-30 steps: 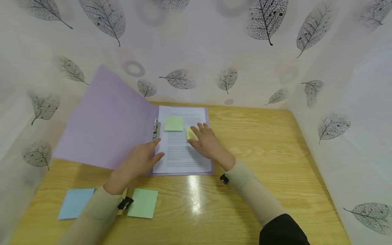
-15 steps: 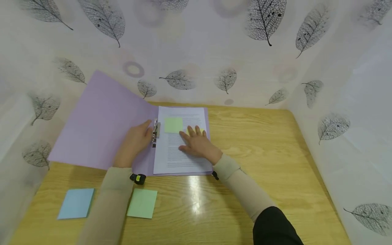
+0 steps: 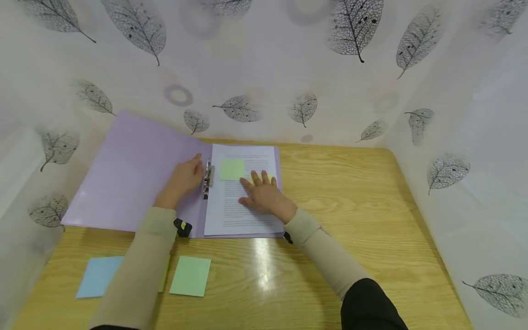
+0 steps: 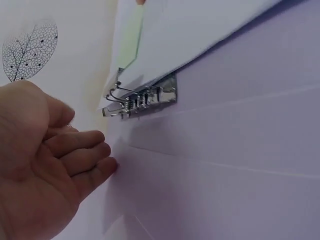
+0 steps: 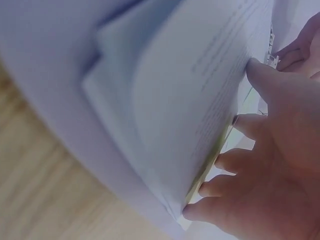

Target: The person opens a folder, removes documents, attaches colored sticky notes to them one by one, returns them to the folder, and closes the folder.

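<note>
The right hand (image 3: 264, 196) lay flat, fingers straight and spread, on the printed page (image 3: 239, 215) in the open purple folder (image 3: 132, 174), its fingertips covering a yellow sticky note (image 3: 269, 176) just right of the green sticky note (image 3: 232, 169) already stuck near the top of the page. The left hand (image 3: 183, 179) rested on the folder's inner cover beside the metal clip (image 3: 206, 179), fingers loosely bent and gripping nothing. To set the yellow note well, I judged that the flat fingers should press evenly along its glued edge while the left hand kept the folder from sliding on the wooden table (image 3: 350, 220), without lifting the sheets at the clip. The head view alone showed the layout: both notes on the page, and a blue pad (image 3: 96, 282) and a green pad (image 3: 190, 276) lying near the table's front edge, well apart from the folder. The left wrist view showed the clip's (image 4: 142, 100) springs and the sheets tucked under it, with the fingers (image 4: 80, 150) near it but apart. The right wrist view showed the stack's (image 5: 165, 125) edge bowed upward and the yellow strip (image 5: 210, 165) under the fingertips (image 5: 200, 210).
</note>
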